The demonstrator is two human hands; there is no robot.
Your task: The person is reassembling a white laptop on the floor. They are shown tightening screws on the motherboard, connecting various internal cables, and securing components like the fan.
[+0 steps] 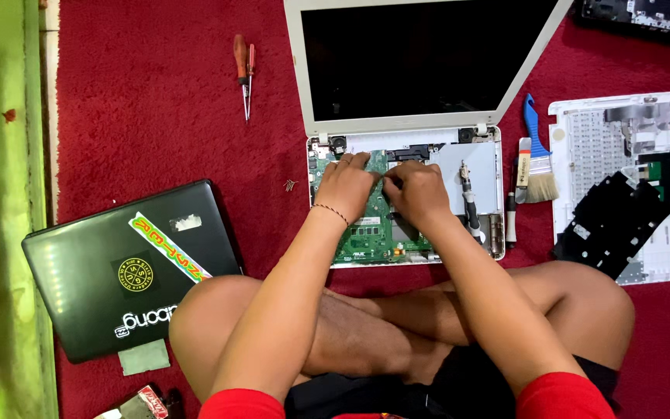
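left hand (pixel 344 185) flat, grasping nothing | right hand (pixel 414 190) pinching (object unclear) | green motherboard (pixel 374 229)

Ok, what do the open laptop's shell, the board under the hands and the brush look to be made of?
Laptop shell: looks like matte off-white plastic, even and unreflective. Board: green circuit board, glossy coating, small dark components. Brush: blue handle that looks plastic, a metal-looking band, pale bristles; natural or synthetic is unclear. Left hand and right hand rest on the board.

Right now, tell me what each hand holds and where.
Both the left hand and right hand rest on the green circuit board inside the opened laptop. Whether either pinches anything cannot be told.
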